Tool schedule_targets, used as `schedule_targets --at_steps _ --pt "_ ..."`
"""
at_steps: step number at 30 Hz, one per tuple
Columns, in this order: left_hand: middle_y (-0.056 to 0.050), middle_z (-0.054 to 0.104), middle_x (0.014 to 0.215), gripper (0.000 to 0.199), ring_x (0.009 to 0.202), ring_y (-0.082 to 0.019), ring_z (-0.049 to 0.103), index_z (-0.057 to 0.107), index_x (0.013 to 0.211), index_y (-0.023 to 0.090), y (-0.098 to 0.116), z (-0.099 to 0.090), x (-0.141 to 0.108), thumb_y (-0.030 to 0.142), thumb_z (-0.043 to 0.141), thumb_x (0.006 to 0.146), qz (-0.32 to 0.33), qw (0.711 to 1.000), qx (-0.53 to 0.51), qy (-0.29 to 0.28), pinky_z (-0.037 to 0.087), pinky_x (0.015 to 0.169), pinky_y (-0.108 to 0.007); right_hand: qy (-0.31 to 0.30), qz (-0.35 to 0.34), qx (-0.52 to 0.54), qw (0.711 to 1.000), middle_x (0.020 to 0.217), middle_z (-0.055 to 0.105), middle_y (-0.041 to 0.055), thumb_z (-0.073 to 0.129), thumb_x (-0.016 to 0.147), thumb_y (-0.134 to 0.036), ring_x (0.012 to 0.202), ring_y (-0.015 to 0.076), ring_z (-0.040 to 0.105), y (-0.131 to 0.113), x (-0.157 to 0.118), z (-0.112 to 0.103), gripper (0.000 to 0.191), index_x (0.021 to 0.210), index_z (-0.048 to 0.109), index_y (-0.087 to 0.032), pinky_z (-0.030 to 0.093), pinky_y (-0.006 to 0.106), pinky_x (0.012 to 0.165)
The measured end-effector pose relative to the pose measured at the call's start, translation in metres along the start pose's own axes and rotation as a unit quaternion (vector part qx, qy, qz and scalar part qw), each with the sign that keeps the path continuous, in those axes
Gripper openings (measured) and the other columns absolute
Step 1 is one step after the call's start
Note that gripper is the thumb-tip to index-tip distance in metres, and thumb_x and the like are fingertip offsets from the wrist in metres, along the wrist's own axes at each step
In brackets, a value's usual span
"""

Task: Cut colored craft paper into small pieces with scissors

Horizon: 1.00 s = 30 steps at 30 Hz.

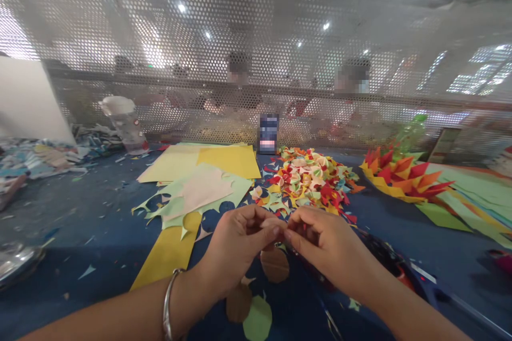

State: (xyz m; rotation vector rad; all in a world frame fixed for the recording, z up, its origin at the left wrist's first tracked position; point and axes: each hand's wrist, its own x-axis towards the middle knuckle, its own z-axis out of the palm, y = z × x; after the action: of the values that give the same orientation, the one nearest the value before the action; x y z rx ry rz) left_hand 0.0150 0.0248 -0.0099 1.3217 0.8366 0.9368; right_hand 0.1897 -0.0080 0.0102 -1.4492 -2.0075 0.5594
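My left hand and my right hand meet at the fingertips over the dark blue table, both closed in a pinch. Between them is a small pale pink paper piece, largely covered by the fingers. Below the hands lie a brown round cutout, a second brown disc and a light green paper disc. Just beyond my fingertips spreads a heap of small curled paper pieces in red, yellow, orange and cream. Cut-out paper sheets with scalloped edges lie beyond my left hand.
Yellow sheets are stacked at the back, beside an upright phone. A spiky orange-and-red paper piece sits right, near a green bottle. A lidded cup stands left. Behind a perforated metal screen are people.
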Motion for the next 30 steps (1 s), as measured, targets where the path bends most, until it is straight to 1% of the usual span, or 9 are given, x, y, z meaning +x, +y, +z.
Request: schedule_targets --at_steps 4,8,10,13,15,18,21,26,30 --pt "-0.001 0.067 0.068 0.012 0.061 -0.01 0.057 0.067 0.077 0.015 0.0 0.0 -0.001 0.026 0.069 0.073 0.022 1.0 0.016 -0.001 0.044 0.059 -0.023 -0.011 0.006 0.02 1.0 0.067 0.054 -0.0014 0.054 0.087 -0.026 0.052 0.0098 0.047 0.001 -0.001 0.0 0.014 0.074 0.055 -0.02 0.036 0.025 0.048" --pt "-0.002 0.067 0.07 0.013 0.063 -0.012 0.058 0.068 0.08 0.016 0.0 -0.001 0.0 0.028 0.067 0.075 0.035 0.998 0.046 -0.007 0.044 0.06 -0.024 -0.026 0.016 0.042 0.999 0.061 0.051 -0.0032 0.052 0.089 -0.027 0.05 0.01 0.048 0.001 -0.002 0.0 0.017 0.074 0.052 -0.021 0.036 0.025 0.048" --pt "-0.001 0.066 0.069 0.013 0.063 -0.012 0.057 0.066 0.079 0.016 0.001 -0.004 0.001 0.028 0.066 0.076 0.05 0.996 0.079 -0.008 0.044 0.06 -0.025 -0.031 0.016 0.049 0.998 0.06 0.051 -0.0035 0.052 0.09 -0.029 0.05 0.0098 0.048 0.001 -0.002 0.0 0.018 0.073 0.051 -0.021 0.036 0.025 0.048" --pt "0.0 0.063 0.067 0.015 0.06 -0.011 0.053 0.063 0.075 0.017 0.003 -0.009 0.003 0.032 0.066 0.077 0.078 0.985 0.151 -0.001 0.041 0.055 -0.024 -0.033 0.013 0.054 0.998 0.059 0.051 -0.0041 0.051 0.09 -0.03 0.048 0.0092 0.046 -0.001 -0.003 0.0 0.02 0.073 0.051 -0.021 0.035 0.025 0.048" --pt "0.0 0.062 0.067 0.017 0.059 -0.011 0.052 0.061 0.074 0.018 0.004 -0.011 0.003 0.034 0.066 0.077 0.086 0.982 0.17 -0.004 0.039 0.053 -0.024 -0.029 0.008 0.052 0.998 0.057 0.049 -0.0047 0.051 0.09 -0.03 0.047 0.0092 0.045 -0.002 -0.004 -0.001 0.021 0.072 0.05 -0.021 0.036 0.026 0.049" --pt "0.001 0.06 0.066 0.017 0.059 -0.01 0.051 0.058 0.073 0.018 0.002 -0.01 0.003 0.032 0.067 0.077 0.084 0.987 0.139 -0.012 0.039 0.054 -0.023 -0.023 0.001 0.049 0.999 0.059 0.049 -0.0044 0.052 0.089 -0.028 0.05 0.0096 0.046 -0.002 -0.004 -0.001 0.019 0.072 0.05 -0.021 0.036 0.025 0.05" --pt "0.002 0.058 0.065 0.016 0.059 -0.01 0.05 0.058 0.073 0.017 -0.001 -0.005 0.002 0.03 0.067 0.075 0.073 0.991 0.109 -0.009 0.039 0.055 -0.023 -0.031 0.002 0.054 0.998 0.062 0.05 -0.0039 0.053 0.087 -0.025 0.051 0.01 0.046 -0.002 -0.003 -0.001 0.013 0.075 0.051 -0.021 0.035 0.024 0.048" --pt "0.002 0.057 0.063 0.016 0.057 -0.01 0.048 0.057 0.071 0.017 -0.004 0.002 0.0 0.029 0.068 0.073 0.062 0.995 0.07 0.013 0.037 0.053 -0.024 -0.04 0.014 0.06 0.997 0.061 0.05 -0.0041 0.051 0.087 -0.023 0.051 0.0101 0.045 -0.002 -0.002 -0.002 0.012 0.075 0.05 -0.021 0.034 0.024 0.047" --pt "0.001 0.06 0.064 0.015 0.058 -0.011 0.05 0.058 0.07 0.018 -0.005 0.006 -0.002 0.028 0.069 0.072 0.062 0.995 0.069 0.035 0.038 0.054 -0.024 -0.033 0.01 0.05 0.998 0.06 0.05 -0.0042 0.05 0.085 -0.021 0.052 0.0101 0.045 -0.004 -0.002 -0.003 0.012 0.073 0.049 -0.021 0.034 0.024 0.048"
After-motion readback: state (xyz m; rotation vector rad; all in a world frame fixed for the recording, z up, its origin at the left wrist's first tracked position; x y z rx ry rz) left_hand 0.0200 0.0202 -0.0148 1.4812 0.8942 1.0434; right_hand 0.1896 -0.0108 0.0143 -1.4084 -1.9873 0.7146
